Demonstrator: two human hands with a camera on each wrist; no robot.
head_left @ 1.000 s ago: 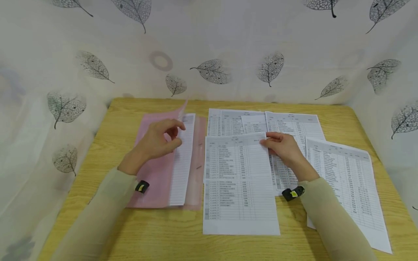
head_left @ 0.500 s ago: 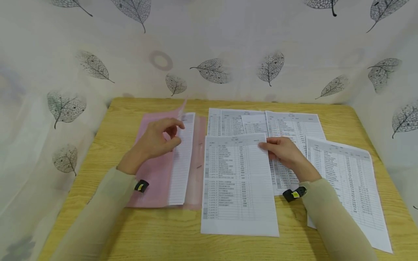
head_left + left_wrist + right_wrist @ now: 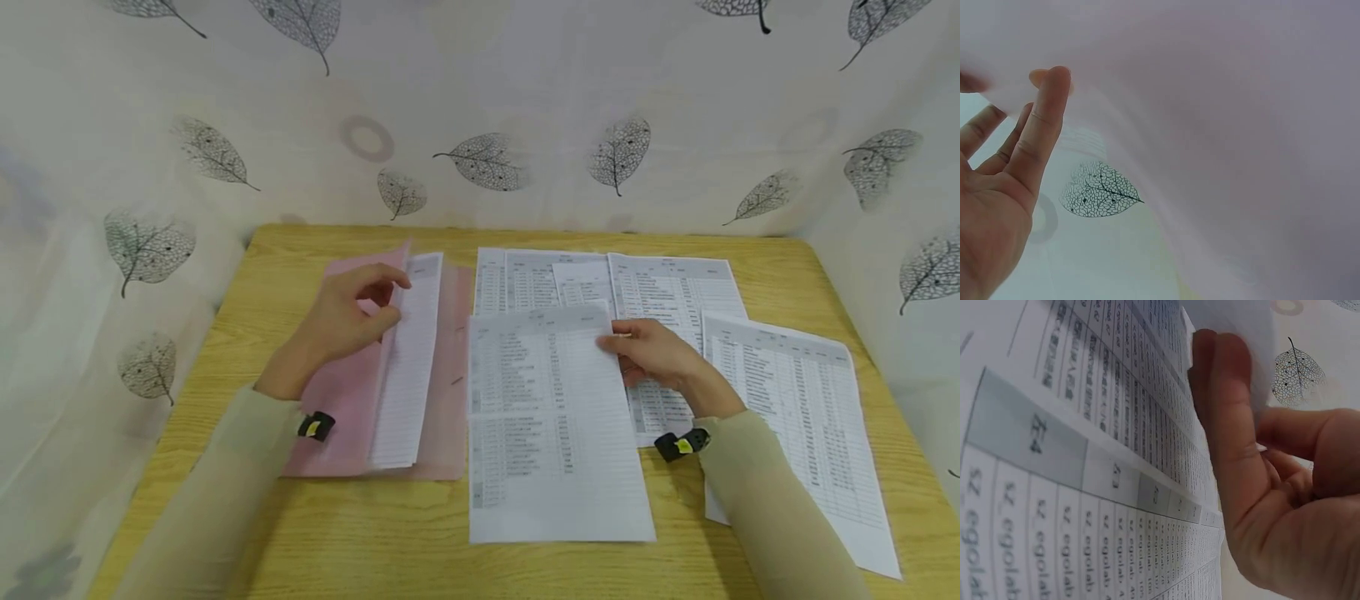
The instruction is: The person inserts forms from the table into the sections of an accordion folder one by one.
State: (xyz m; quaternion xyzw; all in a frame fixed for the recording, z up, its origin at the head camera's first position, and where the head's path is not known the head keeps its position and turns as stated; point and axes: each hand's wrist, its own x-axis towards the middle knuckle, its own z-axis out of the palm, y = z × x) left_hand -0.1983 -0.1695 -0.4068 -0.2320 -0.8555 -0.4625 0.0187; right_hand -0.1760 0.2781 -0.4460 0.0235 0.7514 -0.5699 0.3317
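Observation:
A pink folder (image 3: 442, 450) lies on the left of the table, its translucent cover raised and a white printed sheet (image 3: 408, 375) showing inside. My left hand (image 3: 345, 312) holds the cover near its upper free edge, fingers curled. In the left wrist view the pink cover (image 3: 1222, 150) fills much of the picture beside my fingers (image 3: 1041, 125). My right hand (image 3: 656, 358) pinches the upper right edge of a printed table sheet (image 3: 555, 400), thumb on the front. The right wrist view shows the sheet's rows (image 3: 1085, 487) close up.
Behind the held sheet lie several overlapping printed sheets (image 3: 675, 292). Another printed sheet (image 3: 795, 417) lies tilted at the right side of the wooden table (image 3: 360, 542). A white leaf-patterned curtain (image 3: 525, 83) stands behind and at both sides.
My left hand has drawn a little to the left with the folder's cover, showing more of the sheet inside. My right hand has shifted slightly down, and the held sheet has tilted a little.

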